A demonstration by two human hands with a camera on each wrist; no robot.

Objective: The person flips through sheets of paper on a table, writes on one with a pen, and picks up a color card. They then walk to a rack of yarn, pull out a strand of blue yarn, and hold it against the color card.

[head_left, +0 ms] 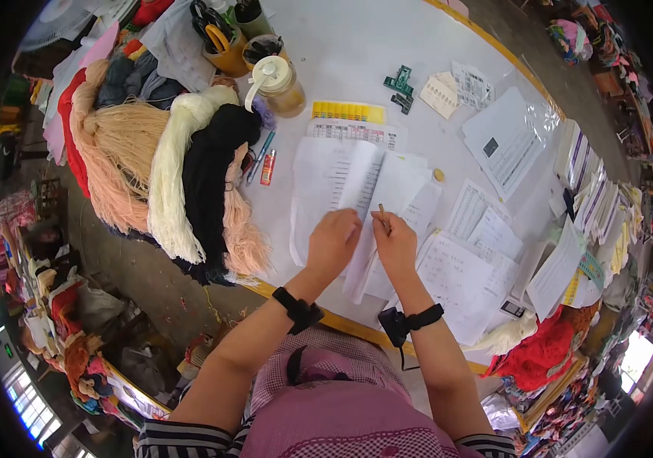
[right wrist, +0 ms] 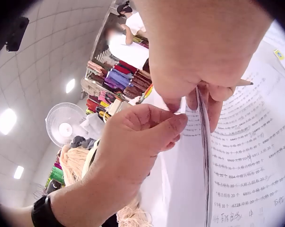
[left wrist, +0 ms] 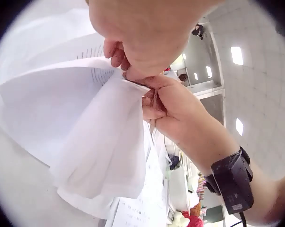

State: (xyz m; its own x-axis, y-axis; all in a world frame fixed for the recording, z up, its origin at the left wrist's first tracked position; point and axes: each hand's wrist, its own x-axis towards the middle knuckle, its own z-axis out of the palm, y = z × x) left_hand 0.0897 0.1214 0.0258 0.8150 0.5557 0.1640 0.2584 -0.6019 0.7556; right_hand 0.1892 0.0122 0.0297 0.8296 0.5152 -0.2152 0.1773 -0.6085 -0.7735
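Note:
A stack of printed sheets (head_left: 342, 175) lies on the table with some pages lifted and curled upright. My left hand (head_left: 334, 240) pinches the edge of a raised page between thumb and forefinger, as the right wrist view shows beside the left hand (right wrist: 133, 151). At the lifted sheets' other side is my right hand (head_left: 397, 244), with a pencil (right wrist: 244, 82) held in its fingers, its tip sticking out. The right hand's fingers (left wrist: 154, 111) also grip the sheets' edge. Printed lines on the open page (right wrist: 241, 161) are partly struck through.
Hanks of yarn (head_left: 178, 175) hang over the table's left side. Nearby are a lidded jar (head_left: 277, 88), a blue pen (head_left: 260, 156) and a red glue stick (head_left: 268, 168). Green clips (head_left: 399, 84) lie farther back. Loose papers (head_left: 448, 275) and red yarn (head_left: 536, 351) are on the right.

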